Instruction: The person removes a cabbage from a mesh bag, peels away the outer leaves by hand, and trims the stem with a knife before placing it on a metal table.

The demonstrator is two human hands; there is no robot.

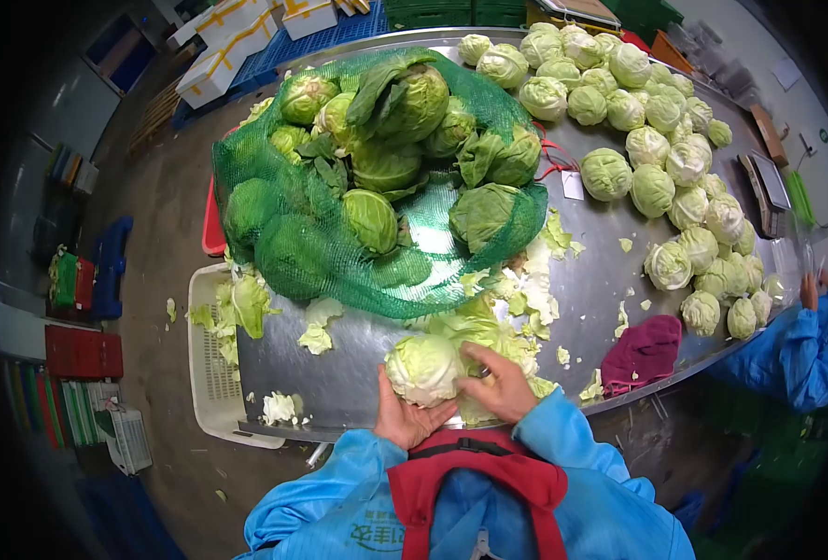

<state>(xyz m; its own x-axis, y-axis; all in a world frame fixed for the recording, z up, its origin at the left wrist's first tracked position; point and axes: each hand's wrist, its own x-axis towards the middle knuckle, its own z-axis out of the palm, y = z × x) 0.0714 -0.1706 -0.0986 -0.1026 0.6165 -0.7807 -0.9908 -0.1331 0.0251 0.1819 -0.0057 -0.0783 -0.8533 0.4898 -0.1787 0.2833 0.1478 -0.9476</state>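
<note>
Steel table (358,364) strewn with leaves — both hands, left (405,418) and right (498,387), fingers grasping one cabbage (423,369).

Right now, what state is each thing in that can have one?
Cabbage in hands: trimmed pale, held over the table edge.
Left hand: cupped under the cabbage.
Right hand: gripping the cabbage's side.
Net sack: open, lying on its side, cabbages inside and spilling out.
Trimmed cabbages: heaped loose along the table's far side.
Loose leaves: scattered on the metal table.
Red cloth: crumpled.
White crate: holding leaf scraps.
</note>
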